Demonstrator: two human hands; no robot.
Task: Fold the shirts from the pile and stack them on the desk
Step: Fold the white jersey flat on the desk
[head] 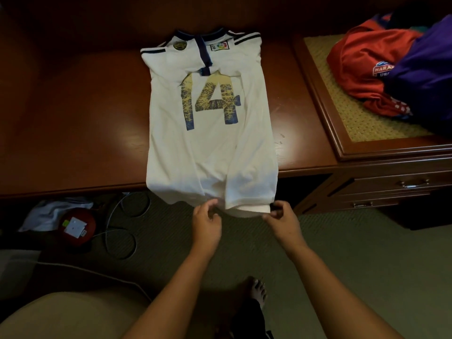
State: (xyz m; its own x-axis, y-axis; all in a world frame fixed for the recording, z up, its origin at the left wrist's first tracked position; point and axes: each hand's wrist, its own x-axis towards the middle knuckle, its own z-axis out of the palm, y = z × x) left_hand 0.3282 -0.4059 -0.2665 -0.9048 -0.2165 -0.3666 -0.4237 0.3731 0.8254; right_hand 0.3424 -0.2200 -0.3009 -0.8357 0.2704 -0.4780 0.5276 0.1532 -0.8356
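The white shirt (210,133) lies lengthwise on the desk (73,133), sleeves folded in, its hem hanging over the near edge — right at the fingertips. The left hand (206,222) pinches the hem's middle; the right hand (281,216) pinches its corner. Far beyond the right fingers sits the pile (391,69) of red and purple shirts.

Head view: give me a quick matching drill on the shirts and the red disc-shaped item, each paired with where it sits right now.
Things:
1. white shirt
2. red shirt
3. purple shirt
4. red round object

Places:
A. on the carpet under the desk, among cables
B. at the pile's right edge, overlapping another garment
C. flat on the desk, hem hanging over the front edge
D. crumpled on the woven-topped side cabinet, partly covered on its right

Pairs: 1-C, 2-D, 3-B, 4-A
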